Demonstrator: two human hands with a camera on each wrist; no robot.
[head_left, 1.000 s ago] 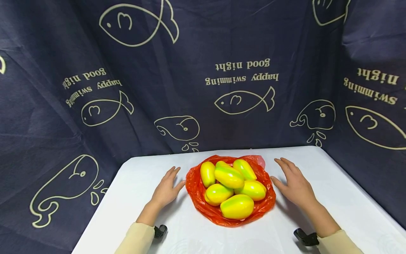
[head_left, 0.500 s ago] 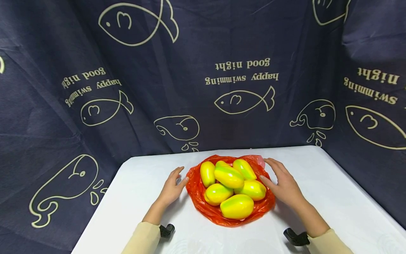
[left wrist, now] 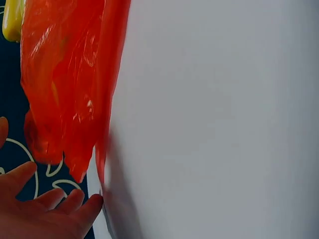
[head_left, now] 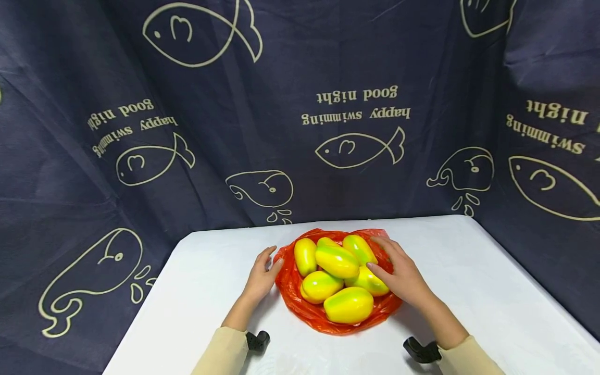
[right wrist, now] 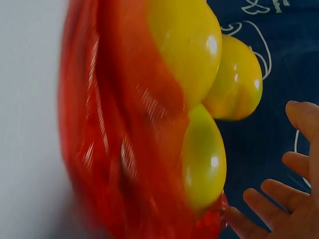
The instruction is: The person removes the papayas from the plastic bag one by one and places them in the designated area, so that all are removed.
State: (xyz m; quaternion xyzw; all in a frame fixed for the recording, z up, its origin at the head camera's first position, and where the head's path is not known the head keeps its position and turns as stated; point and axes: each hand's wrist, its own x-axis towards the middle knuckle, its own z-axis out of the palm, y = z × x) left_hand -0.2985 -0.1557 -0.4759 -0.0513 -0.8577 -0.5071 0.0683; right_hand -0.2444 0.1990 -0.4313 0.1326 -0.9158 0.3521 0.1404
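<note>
A red plastic bag point(head_left: 300, 308), its mouth spread wide, sits on the white table, filled with several glossy yellow-green fruits point(head_left: 337, 261) shaped like mangoes. My left hand point(head_left: 259, 278) is at the bag's left edge, fingers extended and thumb tip right by the rim. In the left wrist view its fingers point(left wrist: 88, 211) lie close to the bag's crumpled side point(left wrist: 75, 84). My right hand point(head_left: 404, 273) reaches over the bag's right rim, overlapping the fruit there. The right wrist view shows its spread fingers point(right wrist: 271, 211) beside the fruits point(right wrist: 204, 154), with nothing gripped.
The white table point(head_left: 211, 260) extends around the bag on both sides. Behind it hangs a dark blue curtain point(head_left: 300, 130) with fish and whale drawings. Black wrist devices point(head_left: 422, 350) sit below both hands.
Both hands have moved inward toward the bag. The right hand has travelled farther, from beside the bag to over its right rim. The bag and fruits have stayed put.
</note>
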